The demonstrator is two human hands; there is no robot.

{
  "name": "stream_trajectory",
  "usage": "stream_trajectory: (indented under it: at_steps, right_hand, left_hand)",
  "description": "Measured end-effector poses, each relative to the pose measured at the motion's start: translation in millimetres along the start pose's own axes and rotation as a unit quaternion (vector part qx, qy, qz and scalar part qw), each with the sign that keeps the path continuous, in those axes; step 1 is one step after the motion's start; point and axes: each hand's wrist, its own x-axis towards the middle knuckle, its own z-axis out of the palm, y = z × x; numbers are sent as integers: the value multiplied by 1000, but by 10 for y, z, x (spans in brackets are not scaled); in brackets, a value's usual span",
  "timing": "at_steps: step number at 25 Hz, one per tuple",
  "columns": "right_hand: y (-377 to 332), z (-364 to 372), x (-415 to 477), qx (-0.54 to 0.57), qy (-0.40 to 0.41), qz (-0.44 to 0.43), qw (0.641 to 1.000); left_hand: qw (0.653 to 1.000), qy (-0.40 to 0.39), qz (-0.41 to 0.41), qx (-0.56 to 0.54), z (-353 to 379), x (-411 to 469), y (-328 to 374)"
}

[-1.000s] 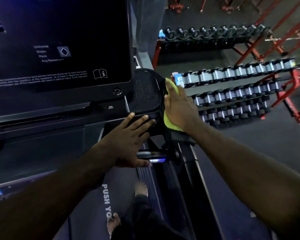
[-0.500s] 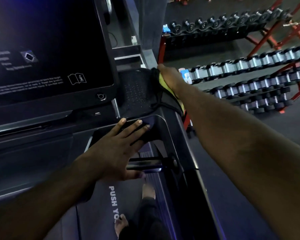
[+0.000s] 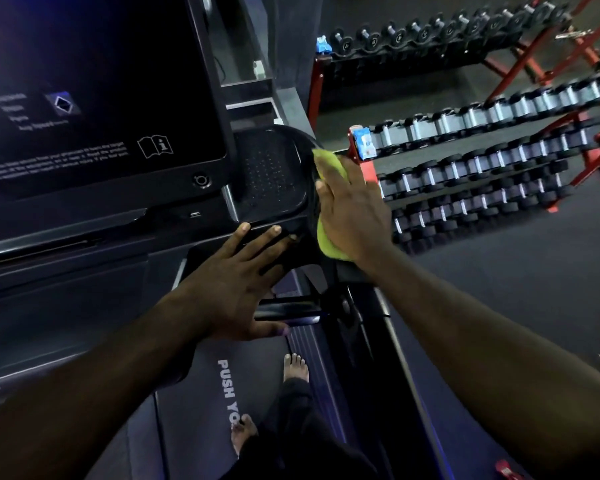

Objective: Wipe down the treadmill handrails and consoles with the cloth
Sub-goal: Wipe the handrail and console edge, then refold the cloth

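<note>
Cloth (image 3: 325, 237) sits flat under my right hand (image 3: 354, 209), pressed on the outer side of the treadmill's black tray (image 3: 267, 174). I see those fingers (image 3: 350, 178) lying straight, not curled. My left hand (image 3: 229, 289) rests flat, fingers spread, just below the tray.

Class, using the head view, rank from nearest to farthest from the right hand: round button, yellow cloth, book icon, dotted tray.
1. Yellow cloth, under the right hand.
2. Dotted tray, just left of it.
3. Round button, under the screen.
4. Book icon, farther left.
</note>
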Motion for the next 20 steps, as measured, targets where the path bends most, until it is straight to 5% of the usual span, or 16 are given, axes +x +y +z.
stream_trajectory:
  at_steps: [4,6,9,12,13,17,20]
  right_hand:
    - [-111,170,936,30,-40,-13,999]
    - [-8,287,1413,134,-119,56,982]
    - [339,605,1497,384,-178,221,879]
    - [667,639,803,500,-138,322,792]
    - [636,466,432,480,-134,329,802]
    - [370,-129,-637,207,-121,175,955]
    - [87,-212,-438,72,-53,23,996]
  left_hand:
    - [1000,9,-3,-4,26,0,-17]
    - [1000,-7,-5,-11,13,23,-24]
    - [999,-26,-16,-18,4,-7,-21]
    - [999,-36,-15,-19,-56,-10,-7]
    - [999,-38,-16,-19,-64,-8,-9]
    - [998,-55,-17,-11,-105,1,13]
    - [999,-50,-7,-6,-125,-14,11]
